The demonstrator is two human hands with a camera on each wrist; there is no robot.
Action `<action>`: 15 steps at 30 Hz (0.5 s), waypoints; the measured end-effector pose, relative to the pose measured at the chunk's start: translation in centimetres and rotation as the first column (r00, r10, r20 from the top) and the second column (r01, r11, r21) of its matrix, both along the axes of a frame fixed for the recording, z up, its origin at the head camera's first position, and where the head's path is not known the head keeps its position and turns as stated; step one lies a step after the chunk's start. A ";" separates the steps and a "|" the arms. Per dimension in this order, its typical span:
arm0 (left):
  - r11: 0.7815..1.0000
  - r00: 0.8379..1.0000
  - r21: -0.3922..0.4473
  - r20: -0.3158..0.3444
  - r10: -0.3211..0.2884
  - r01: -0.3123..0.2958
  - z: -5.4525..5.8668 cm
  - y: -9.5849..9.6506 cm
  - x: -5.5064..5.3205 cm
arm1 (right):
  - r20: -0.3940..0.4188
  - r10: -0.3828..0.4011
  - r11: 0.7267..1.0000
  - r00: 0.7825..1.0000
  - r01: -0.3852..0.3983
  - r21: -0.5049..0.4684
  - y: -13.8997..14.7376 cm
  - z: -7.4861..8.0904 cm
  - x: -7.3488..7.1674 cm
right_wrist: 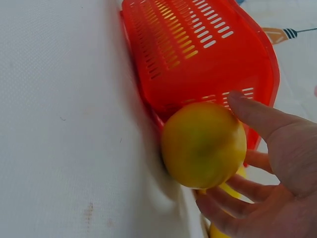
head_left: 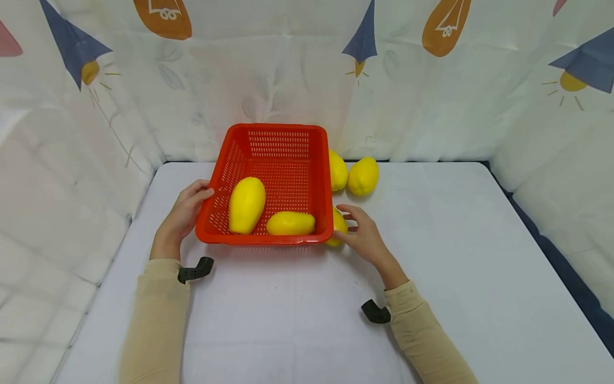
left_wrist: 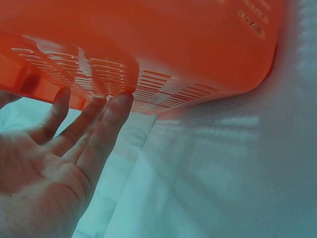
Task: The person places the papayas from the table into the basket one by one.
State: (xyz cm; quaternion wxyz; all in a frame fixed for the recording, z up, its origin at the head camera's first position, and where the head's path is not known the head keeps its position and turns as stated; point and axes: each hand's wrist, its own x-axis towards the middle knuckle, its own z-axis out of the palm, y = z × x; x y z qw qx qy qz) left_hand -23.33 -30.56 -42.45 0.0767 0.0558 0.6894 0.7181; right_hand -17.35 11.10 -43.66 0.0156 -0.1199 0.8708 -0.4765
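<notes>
The right hand (head_left: 363,236) curves around a yellow fruit (right_wrist: 203,146).

Five yellow fruits (head_left: 247,205), one red basket (head_left: 268,239).
Two fruits sit inside the basket and three outside it; there are two hands, one left hand (head_left: 184,213) and one right hand (head_left: 363,234), two tan sleeves (head_left: 155,325), two black wrist pieces (head_left: 196,270) and one white table (head_left: 288,314), while the head view shows three blue shapes (head_left: 361,40) and two orange shapes (head_left: 165,29).
</notes>
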 end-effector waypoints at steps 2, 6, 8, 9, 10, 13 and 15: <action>1.000 1.000 0.010 0.000 -0.004 0.004 -0.1 0.0 0.0 | 0.013 0.005 1.000 1.000 -0.005 0.003 -0.1 0.0 0.0; 1.000 1.000 0.021 0.003 -0.006 0.006 -0.1 0.0 0.0 | 0.032 0.012 1.000 0.999 -0.013 0.010 -0.2 -0.1 0.0; 1.000 1.000 0.013 0.008 0.002 -0.002 -0.1 0.0 0.0 | 0.038 0.012 1.000 0.999 -0.013 0.017 -0.3 -0.1 0.0; 1.000 1.000 0.010 0.009 0.003 -0.003 -0.1 0.0 0.0 | 0.037 0.013 1.000 0.999 -0.014 0.023 -0.3 -0.1 0.0; 1.000 1.000 0.010 0.009 0.000 0.000 -0.1 -0.1 -0.1 | 0.033 0.015 0.999 0.999 -0.016 0.030 -0.3 -0.2 0.0; 1.000 1.000 0.000 0.010 0.002 -0.002 -0.1 0.0 -0.1 | 0.040 0.021 0.999 0.999 -0.023 0.045 -0.3 -0.2 0.0; 1.000 1.000 0.005 0.007 -0.005 0.005 -0.1 0.0 -0.1 | 0.049 0.026 0.998 0.998 -0.029 0.052 -0.4 -0.3 0.0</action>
